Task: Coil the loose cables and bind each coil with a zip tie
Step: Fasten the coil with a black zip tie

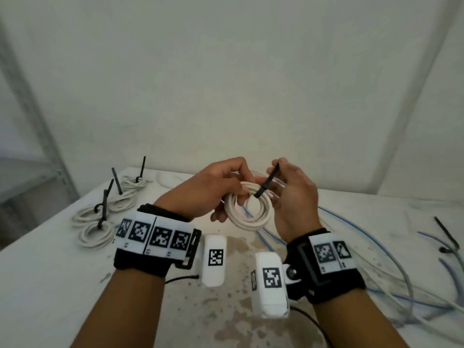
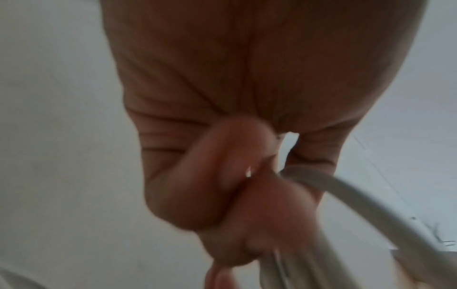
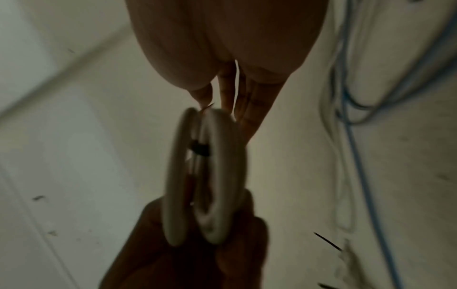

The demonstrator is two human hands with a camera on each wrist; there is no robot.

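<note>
Off-white coil (image 1: 248,209) w/ black zip tie (image 1: 268,181)

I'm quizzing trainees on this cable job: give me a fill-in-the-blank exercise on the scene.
1. The left hand grips a white ____.
2. The right hand pinches a ____ zip tie.
3. The bound coils lie on the ____ side of the table.
4. The loose cables are grey and ____.

Missing: coil; black; left; blue
</note>
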